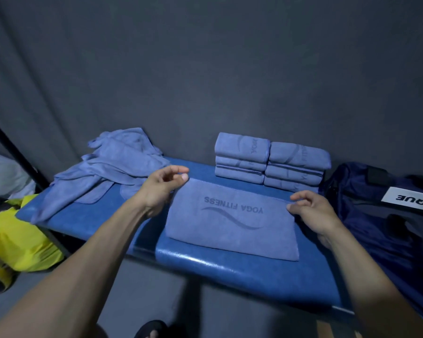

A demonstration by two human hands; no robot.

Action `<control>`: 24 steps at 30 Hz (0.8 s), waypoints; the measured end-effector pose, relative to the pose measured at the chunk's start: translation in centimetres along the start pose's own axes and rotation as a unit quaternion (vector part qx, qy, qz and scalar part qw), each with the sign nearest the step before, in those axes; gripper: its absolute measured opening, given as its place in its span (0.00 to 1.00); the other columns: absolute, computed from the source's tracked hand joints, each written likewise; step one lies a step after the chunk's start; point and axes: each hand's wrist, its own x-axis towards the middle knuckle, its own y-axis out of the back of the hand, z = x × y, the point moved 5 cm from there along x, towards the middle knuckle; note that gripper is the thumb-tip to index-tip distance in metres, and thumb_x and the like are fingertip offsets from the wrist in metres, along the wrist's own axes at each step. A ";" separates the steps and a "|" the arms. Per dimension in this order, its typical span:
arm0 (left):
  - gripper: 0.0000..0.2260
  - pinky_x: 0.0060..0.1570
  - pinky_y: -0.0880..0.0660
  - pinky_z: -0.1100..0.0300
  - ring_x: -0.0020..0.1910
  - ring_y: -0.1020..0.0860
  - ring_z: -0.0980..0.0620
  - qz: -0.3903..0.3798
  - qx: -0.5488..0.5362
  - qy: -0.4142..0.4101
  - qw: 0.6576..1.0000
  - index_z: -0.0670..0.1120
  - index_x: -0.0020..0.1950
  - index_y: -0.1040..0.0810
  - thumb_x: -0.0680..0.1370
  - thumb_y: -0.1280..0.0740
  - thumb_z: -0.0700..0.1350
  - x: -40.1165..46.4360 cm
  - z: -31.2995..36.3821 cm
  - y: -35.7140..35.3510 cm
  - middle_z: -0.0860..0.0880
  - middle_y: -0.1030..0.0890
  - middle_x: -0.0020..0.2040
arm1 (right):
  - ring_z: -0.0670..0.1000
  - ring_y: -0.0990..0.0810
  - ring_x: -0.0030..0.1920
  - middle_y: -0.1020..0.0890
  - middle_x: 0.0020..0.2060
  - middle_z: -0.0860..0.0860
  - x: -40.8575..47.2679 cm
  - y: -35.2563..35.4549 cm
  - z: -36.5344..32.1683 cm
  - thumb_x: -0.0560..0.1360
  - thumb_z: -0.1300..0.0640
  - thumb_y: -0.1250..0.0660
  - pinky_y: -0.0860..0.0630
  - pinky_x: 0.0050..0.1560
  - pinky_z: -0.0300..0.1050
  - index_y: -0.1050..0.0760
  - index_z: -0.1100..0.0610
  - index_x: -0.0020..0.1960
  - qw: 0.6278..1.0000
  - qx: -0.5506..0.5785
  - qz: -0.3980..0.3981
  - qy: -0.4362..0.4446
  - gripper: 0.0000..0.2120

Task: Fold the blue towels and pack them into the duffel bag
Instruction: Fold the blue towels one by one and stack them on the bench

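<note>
A half-folded blue towel [232, 223] printed "YOGA FITNESS" lies flat on the blue padded bench [242, 272]. My left hand [163, 189] hovers at its far left corner, fingers loosely curled with nothing between them. My right hand [310, 211] is at the far right corner, thumb touching the towel's edge and fingers relaxed above it. Two stacks of folded towels [271, 162] stand at the back of the bench. Unfolded towels [108, 172] lie in a heap at the back left. The dark blue duffel bag [376, 215] sits at the right end.
A dark curtain hangs right behind the bench. A yellow bag [17, 242] lies on the floor to the left, beside a black pole [15, 154] and something white. My foot [154, 330] shows below the bench's front edge.
</note>
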 end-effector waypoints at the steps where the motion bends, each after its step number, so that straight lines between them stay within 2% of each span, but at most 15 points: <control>1: 0.04 0.34 0.32 0.64 0.36 0.28 0.55 0.029 -0.003 -0.026 0.999 0.49 0.50 0.18 0.78 0.27 0.40 -0.3 0.8 0.2 0.52 0.24 0.39 | 0.51 0.22 0.37 0.22 0.38 0.55 -0.4 0.0 -0.1 0.76 0.69 0.30 0.24 0.39 0.43 0.24 0.61 0.52 0.998 0.057 -0.016 -0.016 0.08; 2: 0.04 0.40 0.29 0.64 0.38 0.26 0.56 0.058 0.008 -0.068 0.996 0.49 0.49 0.18 0.78 0.27 0.40 -0.6 1.9 0.5 0.53 0.23 0.39 | 0.51 0.21 0.37 0.21 0.40 0.56 -0.8 -0.2 -0.3 0.76 0.70 0.31 0.22 0.38 0.43 0.24 0.60 0.52 0.994 0.103 -0.034 -0.031 0.08; 4: 0.05 0.48 0.28 0.64 0.41 0.24 0.57 0.089 0.045 -0.157 0.982 0.51 0.48 0.18 0.77 0.26 0.41 -1.8 4.6 0.3 0.55 0.21 0.40 | 0.52 0.21 0.36 0.21 0.41 0.57 -1.6 -0.7 -0.6 0.76 0.72 0.32 0.21 0.36 0.43 0.24 0.60 0.51 0.990 0.119 -0.062 -0.044 0.09; 6: 0.05 0.47 0.28 0.67 0.41 0.24 0.57 0.074 0.087 -0.229 0.967 0.53 0.47 0.19 0.76 0.26 0.43 -3.5 7.8 -0.9 0.56 0.21 0.40 | 0.52 0.25 0.34 0.22 0.39 0.57 -2.3 -1.0 -0.9 0.75 0.73 0.34 0.25 0.35 0.45 0.23 0.61 0.51 0.995 0.053 -0.077 -0.036 0.10; 9: 0.06 0.46 0.27 0.67 0.40 0.23 0.58 0.003 0.160 -0.304 0.939 0.52 0.47 0.19 0.76 0.25 0.42 -6.2 12.0 -3.4 0.58 0.20 0.39 | 0.52 0.27 0.34 0.22 0.34 0.51 -3.1 -1.2 -2.2 0.74 0.70 0.37 0.31 0.35 0.44 0.21 0.58 0.50 0.989 -0.127 -0.076 0.014 0.11; 11: 0.07 0.45 0.26 0.66 0.40 0.23 0.57 -0.035 0.188 -0.326 0.926 0.52 0.48 0.19 0.76 0.24 0.41 -7.6 13.6 -5.0 0.58 0.20 0.40 | 0.52 0.22 0.41 0.18 0.40 0.50 -3.8 -1.7 -3.3 0.75 0.66 0.37 0.29 0.40 0.44 0.21 0.54 0.51 0.960 -0.262 -0.087 0.042 0.11; 13: 0.07 0.43 0.25 0.63 0.39 0.23 0.57 -0.057 0.210 -0.339 0.915 0.52 0.49 0.19 0.76 0.24 0.42 -8.5 14.4 -6.2 0.57 0.20 0.41 | 0.50 0.21 0.53 0.17 0.54 0.50 -4.8 -2.6 -5.1 0.77 0.64 0.37 0.27 0.50 0.43 0.21 0.53 0.56 0.940 -0.315 -0.084 0.102 0.12; 15: 0.06 0.41 0.25 0.58 0.38 0.24 0.57 -0.083 0.235 -0.345 0.905 0.51 0.50 0.19 0.75 0.24 0.45 -9.1 14.9 -7.3 0.55 0.20 0.42 | 0.44 0.23 0.63 0.19 0.62 0.45 -6.4 -3.9 -8.2 0.78 0.63 0.36 0.27 0.65 0.45 0.22 0.50 0.59 0.947 -0.225 -0.094 0.209 0.14; 17: 0.07 0.39 0.25 0.53 0.38 0.23 0.56 -0.108 0.256 -0.353 0.894 0.50 0.51 0.18 0.75 0.24 0.47 -9.5 15.2 -8.1 0.52 0.19 0.42 | 0.40 0.24 0.67 0.19 0.63 0.42 -9.3 -5.2 -11.6 0.77 0.60 0.33 0.28 0.70 0.46 0.21 0.50 0.63 0.940 -0.061 -0.173 0.288 0.15; 19: 0.07 0.39 0.24 0.50 0.39 0.21 0.51 -0.127 0.261 -0.361 0.886 0.50 0.52 0.18 0.76 0.23 0.46 -10.0 15.4 -8.9 0.50 0.18 0.42 | 0.44 0.23 0.68 0.18 0.63 0.46 -11.5 -6.2 -14.1 0.78 0.60 0.30 0.28 0.70 0.44 0.23 0.54 0.67 0.911 0.039 -0.241 0.333 0.17; 22: 0.07 0.39 0.25 0.53 0.38 0.23 0.52 -0.138 0.236 -0.358 0.892 0.48 0.52 0.17 0.76 0.24 0.44 -10.5 15.6 -9.2 0.50 0.19 0.41 | 0.48 0.19 0.64 0.16 0.60 0.49 -12.8 -6.7 -15.6 0.77 0.60 0.27 0.25 0.67 0.45 0.22 0.57 0.65 0.896 0.062 -0.248 0.364 0.17; 24: 0.08 0.40 0.25 0.50 0.37 0.23 0.52 -0.134 0.224 -0.350 0.900 0.47 0.54 0.18 0.76 0.24 0.44 -10.6 15.8 -9.1 0.47 0.20 0.42 | 0.41 0.17 0.50 0.14 0.48 0.41 -12.6 -6.6 -15.6 0.77 0.63 0.27 0.25 0.54 0.35 0.19 0.58 0.58 0.899 0.052 -0.232 0.368 0.11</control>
